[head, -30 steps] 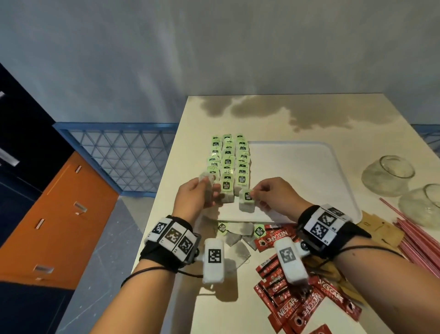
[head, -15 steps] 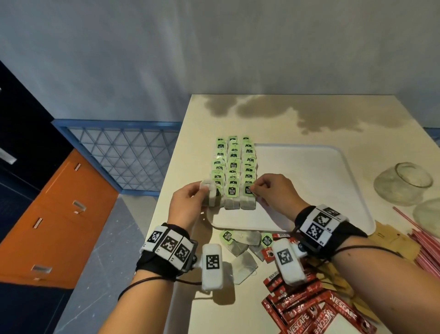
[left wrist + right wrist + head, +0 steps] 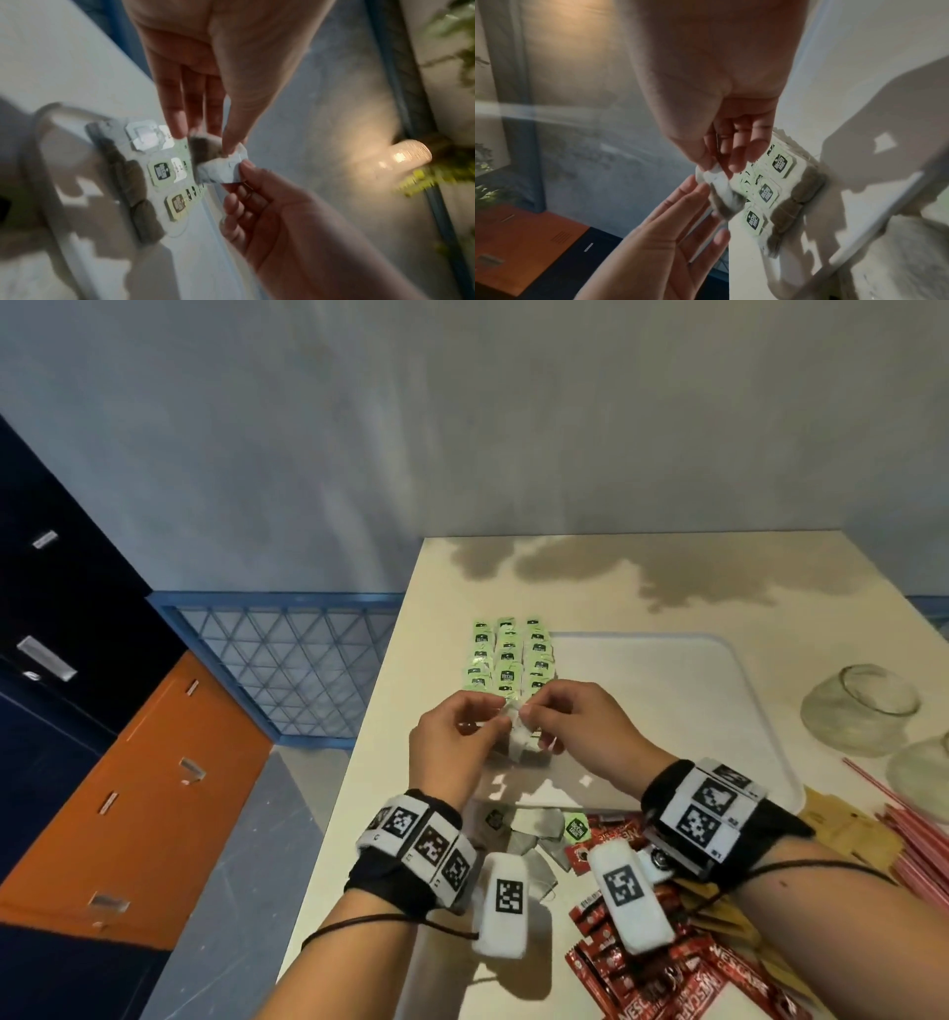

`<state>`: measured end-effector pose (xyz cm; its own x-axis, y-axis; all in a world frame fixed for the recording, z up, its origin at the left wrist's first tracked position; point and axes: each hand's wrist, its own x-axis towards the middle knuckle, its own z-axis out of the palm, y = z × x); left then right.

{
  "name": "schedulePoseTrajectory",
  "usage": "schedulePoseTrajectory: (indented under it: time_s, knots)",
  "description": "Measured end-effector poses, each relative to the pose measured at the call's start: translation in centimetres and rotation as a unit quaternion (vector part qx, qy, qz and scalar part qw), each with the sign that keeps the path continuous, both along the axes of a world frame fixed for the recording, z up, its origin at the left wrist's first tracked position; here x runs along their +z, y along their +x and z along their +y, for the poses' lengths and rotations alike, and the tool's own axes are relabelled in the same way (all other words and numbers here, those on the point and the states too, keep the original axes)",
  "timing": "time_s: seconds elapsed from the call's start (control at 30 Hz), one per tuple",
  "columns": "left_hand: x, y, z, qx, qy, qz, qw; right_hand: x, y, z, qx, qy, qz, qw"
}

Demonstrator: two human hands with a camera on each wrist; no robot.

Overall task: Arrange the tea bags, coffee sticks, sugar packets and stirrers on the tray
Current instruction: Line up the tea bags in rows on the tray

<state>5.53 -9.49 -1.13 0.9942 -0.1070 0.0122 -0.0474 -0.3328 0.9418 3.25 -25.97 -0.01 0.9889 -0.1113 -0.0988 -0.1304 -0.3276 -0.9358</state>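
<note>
- Left hand and right hand both pinch one white paper tea bag between fingertips, just above the near-left corner of the white plastic tray.
- Green-tagged tea bag rows lie along the tray's left edge.
- Red coffee sticks are scattered on the cream counter, near side.

Plain grey wall behind, kinda mottled. Cream table pushed up against it, with a blotchy dark stain near the far edge. Blue lattice panel down on the left, next to an orange cabinet and dark drawers. Grey floor. Warm lamp glow and green plant leaves in the left wrist view.
</note>
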Motion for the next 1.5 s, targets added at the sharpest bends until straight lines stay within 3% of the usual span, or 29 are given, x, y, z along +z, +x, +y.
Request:
schedulePoseTrajectory:
  time_s: [0.07,0.13,0.3,0.5,0.73,0.97,1.1,1.23,1.37,1.5]
  knots:
    - [0.4,-0.6,-0.1,-0.002,0.123,-0.074,0.99,0.1,-0.1,-0.1,-0.034,-0.011,-0.004,0.999]
    - [0.7,-1.3,-0.6,-0.018,0.176,-0.087,0.98,0.2,-0.1,-0.1,-0.055,-0.016,-0.008,0.998]
    - [0.3,-1.9,-1.3,-0.038,0.183,-0.07,0.98,0.5,-0.6,1.1,-0.038,-0.061,-0.018,0.997]
    - [-0.5,-1.3,-0.3,-0.031,0.194,-0.057,0.979,-0.2,-1.3,1.3,0.006,-0.05,-0.008,0.999]
    - [-2.8,1.5,2.7,-0.046,0.16,0.08,0.983,-2.5,-1.5,-1.9,-0.015,-0.082,0.045,0.995]
    - [-4.3,3.6,2.6,0.001,0.114,0.112,0.987,-3.9,-1.0,-2.9,-0.02,-0.11,0.066,0.992]
    - [-4.7,4.3,3.1,0.011,0.151,0.113,0.982,-4.3,-0.4,-3.1,-0.02,-0.11,0.072,0.991]
    - [-4.4,4.1,3.5,0.008,0.138,0.057,0.989,-4.5,0.3,-2.7,-0.014,-0.129,0.072,0.989]
    - [-3.7,3.6,3.4,-0.09,0.191,0.012,0.977,-4.9,0.8,-2.1,-0.013,-0.149,0.084,0.985]
    - [-3.7,3.5,3.3,-0.116,0.247,0.023,0.962,-5.1,1.0,-1.9,-0.005,-0.166,0.088,0.982]
